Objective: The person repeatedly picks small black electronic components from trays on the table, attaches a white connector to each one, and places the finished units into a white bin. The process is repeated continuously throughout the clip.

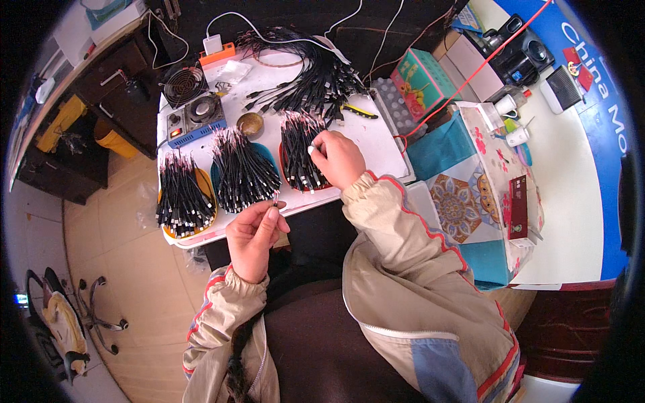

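Observation:
My left hand (252,240) is closed in a pinch in front of the table, holding a short black cable (276,199) with thin bare-ended wires pointing up. My right hand (342,161) reaches over the red tray (318,189), its fingers bent together at a bundle of short black cables (301,151). Something white shows at a right fingertip; whether a cable is between those fingers is hidden. Left of it, a second cable bundle (243,171) lies on a teal tray (274,160), and a third bundle (181,195) fills a yellow tray (208,191).
Behind the trays stand a blue soldering pot unit (196,127), a round tin (250,123) and a black fan (185,84). A heap of longer black cables (312,77) covers the table's back, near a yellow-handled tool (361,111). An orange power strip (217,54) sits at the back left.

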A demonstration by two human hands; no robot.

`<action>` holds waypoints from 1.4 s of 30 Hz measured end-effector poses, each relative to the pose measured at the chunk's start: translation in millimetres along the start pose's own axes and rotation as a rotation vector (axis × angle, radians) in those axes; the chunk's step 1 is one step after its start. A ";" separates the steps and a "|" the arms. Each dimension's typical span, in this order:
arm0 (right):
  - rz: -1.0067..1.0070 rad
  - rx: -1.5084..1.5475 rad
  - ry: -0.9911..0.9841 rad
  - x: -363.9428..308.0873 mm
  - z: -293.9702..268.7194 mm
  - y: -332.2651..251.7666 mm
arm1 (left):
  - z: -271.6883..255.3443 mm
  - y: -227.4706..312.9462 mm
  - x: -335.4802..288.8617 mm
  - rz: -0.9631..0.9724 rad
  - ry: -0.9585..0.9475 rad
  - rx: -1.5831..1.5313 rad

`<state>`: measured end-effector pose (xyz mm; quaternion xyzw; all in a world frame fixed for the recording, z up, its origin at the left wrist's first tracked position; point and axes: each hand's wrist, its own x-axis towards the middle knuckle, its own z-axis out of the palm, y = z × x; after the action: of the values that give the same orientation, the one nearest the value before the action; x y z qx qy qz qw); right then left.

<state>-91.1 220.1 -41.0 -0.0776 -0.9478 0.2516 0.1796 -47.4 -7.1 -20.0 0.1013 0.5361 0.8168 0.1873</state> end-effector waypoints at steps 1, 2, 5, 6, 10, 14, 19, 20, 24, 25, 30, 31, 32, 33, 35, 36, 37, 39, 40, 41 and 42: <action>0.004 -0.112 -0.010 2.9 3.5 0.7 | -0.1 -0.3 -0.3 -0.002 -0.004 -0.015; 0.030 -0.185 -0.091 4.6 5.9 0.4 | -0.5 -0.1 -0.9 0.007 -0.004 -0.008; 0.094 -0.254 -0.112 7.2 9.9 -3.5 | -3.7 1.2 -3.8 0.004 0.001 -0.015; 0.135 -0.231 -0.120 7.6 10.0 -3.9 | -4.3 1.3 -4.4 0.004 0.003 -0.022; 0.145 0.037 0.024 8.3 9.3 2.2 | -4.5 -0.6 -4.0 0.036 0.022 -0.032; 0.131 0.092 0.035 10.5 7.5 9.4 | -3.3 -4.7 1.0 0.017 0.056 -0.043; 0.171 0.272 0.046 5.3 -13.2 -13.7 | -1.2 -3.3 4.2 0.005 0.133 -0.052; 0.081 0.394 0.080 -1.2 -19.0 -23.5 | 0.3 -1.6 5.3 0.033 0.133 -0.119; -0.006 0.773 -0.127 -47.3 -39.2 -63.3 | 13.8 4.0 10.0 0.080 0.147 -0.301; -0.046 0.854 -0.173 -56.7 -40.4 -71.7 | 17.3 5.5 10.5 0.116 0.117 -0.355; -0.008 0.850 -0.259 -77.9 -45.0 -85.7 | 27.6 10.2 3.6 0.180 0.019 -0.288; -0.009 0.818 -0.273 -78.3 -46.9 -84.8 | 28.8 10.5 1.7 0.201 0.033 -0.273; -0.013 0.786 -0.287 -78.3 -49.4 -83.5 | 29.7 10.7 -0.1 0.223 0.050 -0.259; -0.039 0.864 -0.219 -77.5 -51.0 -83.3 | 30.0 11.3 -1.9 0.250 0.062 -0.259; -0.080 1.021 -0.093 -75.5 -54.9 -84.2 | 29.1 13.0 -5.3 0.308 0.100 -0.083; -0.120 1.047 -0.114 -74.5 -60.0 -83.4 | 28.9 13.6 -7.0 0.330 0.111 -0.012; -0.083 1.091 -0.161 -74.3 -62.2 -85.4 | 29.0 13.9 -9.9 0.346 0.123 0.093; -0.022 1.191 -0.233 -74.0 -66.0 -90.2 | 29.5 13.9 -15.7 0.368 0.134 0.264; -0.034 1.169 -0.244 -73.4 -67.5 -92.4 | 31.7 12.7 -15.7 0.420 0.125 0.288; -0.055 1.117 -0.209 -73.8 -67.7 -94.7 | 31.6 12.4 -16.4 0.400 0.128 0.321; -0.079 1.071 -0.154 -74.9 -69.3 -95.6 | 31.5 12.0 -16.9 0.378 0.127 0.346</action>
<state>-1.1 151.1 40.7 0.0792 -0.6997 0.6974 0.1334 -22.9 8.1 4.4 0.1789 0.6499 0.7383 -0.0228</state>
